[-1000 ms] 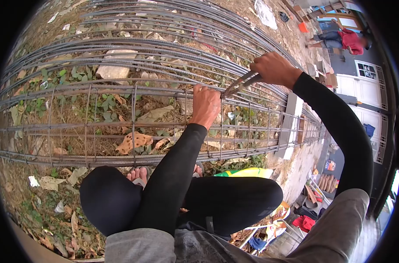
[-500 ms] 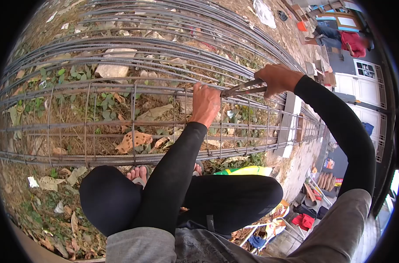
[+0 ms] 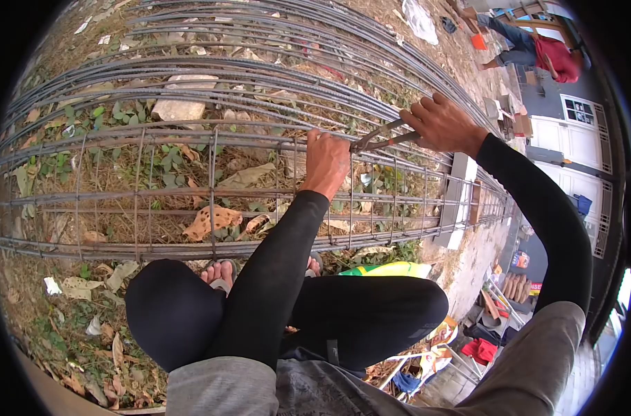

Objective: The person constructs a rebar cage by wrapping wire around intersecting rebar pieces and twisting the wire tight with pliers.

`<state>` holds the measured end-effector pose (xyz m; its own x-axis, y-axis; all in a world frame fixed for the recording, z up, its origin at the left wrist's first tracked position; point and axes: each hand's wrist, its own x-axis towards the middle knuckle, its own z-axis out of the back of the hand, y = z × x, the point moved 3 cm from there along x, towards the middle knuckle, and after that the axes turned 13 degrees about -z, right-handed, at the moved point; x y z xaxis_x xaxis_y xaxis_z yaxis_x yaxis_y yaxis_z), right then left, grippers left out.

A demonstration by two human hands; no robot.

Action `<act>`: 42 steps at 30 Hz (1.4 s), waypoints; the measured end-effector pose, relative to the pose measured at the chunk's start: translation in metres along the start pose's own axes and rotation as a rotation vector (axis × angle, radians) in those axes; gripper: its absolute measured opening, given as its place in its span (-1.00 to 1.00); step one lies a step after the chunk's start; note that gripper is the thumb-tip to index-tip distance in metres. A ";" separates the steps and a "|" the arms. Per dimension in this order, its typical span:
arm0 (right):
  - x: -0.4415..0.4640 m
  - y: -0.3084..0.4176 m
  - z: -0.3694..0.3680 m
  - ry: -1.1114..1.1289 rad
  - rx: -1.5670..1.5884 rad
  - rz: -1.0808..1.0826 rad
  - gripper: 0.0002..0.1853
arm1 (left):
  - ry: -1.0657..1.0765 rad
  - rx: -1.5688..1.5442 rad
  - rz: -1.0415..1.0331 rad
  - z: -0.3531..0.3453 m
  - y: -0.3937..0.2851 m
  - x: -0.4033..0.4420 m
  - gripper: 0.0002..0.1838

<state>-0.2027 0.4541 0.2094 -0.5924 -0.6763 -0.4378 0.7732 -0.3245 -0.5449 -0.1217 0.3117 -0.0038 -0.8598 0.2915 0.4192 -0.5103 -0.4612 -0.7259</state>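
A long rebar cage (image 3: 213, 188) of thin steel bars and square ties stretches across in front of my knees. My left hand (image 3: 326, 163) is closed round its top bar, fingers curled over the steel. Just beside those knuckles, the jaws of a pair of rusty pincers (image 3: 386, 143) meet the top bar at a tie. My right hand (image 3: 443, 125) grips the pincers by the ends of their spread handles. Whether tie wire sits in the jaws is too small to tell.
Loose rebar rods (image 3: 274, 73) lie behind the cage, with a stone block (image 3: 180, 104) among them. A pale block (image 3: 456, 201) is under the cage's right part. A person in a red shirt (image 3: 556, 59) is at the upper right. A yellow-green bag (image 3: 391, 269) lies by my knee.
The pincers' handles have spread wider, and my right hand's fingers have loosened and shifted slightly right. My left hand stays on the bar. The person in red has changed leg position.
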 end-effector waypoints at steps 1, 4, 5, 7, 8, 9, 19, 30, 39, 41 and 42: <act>-0.001 0.001 -0.007 0.026 0.009 -0.018 -0.57 | -0.015 0.008 -0.005 0.001 0.000 0.000 -0.85; 0.015 -0.004 -0.020 0.239 0.119 -0.141 -0.46 | 0.014 -0.009 0.008 0.003 -0.003 0.000 -0.86; 0.028 -0.007 -0.007 0.458 0.207 -0.220 -0.46 | 0.036 -0.015 0.014 0.005 -0.002 0.000 -0.86; 0.032 -0.014 -0.006 0.817 0.457 -0.340 -0.46 | 0.023 -0.008 0.008 0.003 -0.001 0.000 -0.85; 0.026 -0.019 -0.019 1.074 0.668 -0.466 -0.47 | 0.015 -0.007 0.006 0.002 -0.002 0.000 -0.85; 0.017 -0.019 -0.031 1.330 0.885 -0.594 -0.48 | 0.030 -0.007 0.010 0.000 -0.004 -0.001 -0.85; 0.004 0.001 0.006 0.115 0.155 -0.040 -0.39 | 0.027 -0.028 0.016 0.001 -0.003 0.000 -0.86; 0.022 -0.020 -0.027 0.924 0.470 -0.424 -0.54 | -0.007 0.010 -0.015 -0.001 0.001 0.000 -0.89; 0.014 0.004 0.004 0.434 0.276 -0.291 -0.56 | 0.135 0.002 0.037 0.000 0.001 0.002 -0.85; 0.013 0.004 0.002 0.714 0.382 -0.337 -0.61 | 0.129 -0.004 0.032 -0.002 0.001 0.001 -0.85; 0.013 0.005 0.002 0.851 0.435 -0.359 -0.64 | 0.125 -0.004 0.028 -0.002 0.002 0.001 -0.85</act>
<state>-0.2063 0.4429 0.2026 -0.6390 0.1472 -0.7550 0.4331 -0.7423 -0.5113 -0.1237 0.3126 -0.0061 -0.8648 0.3809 0.3272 -0.4853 -0.4672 -0.7391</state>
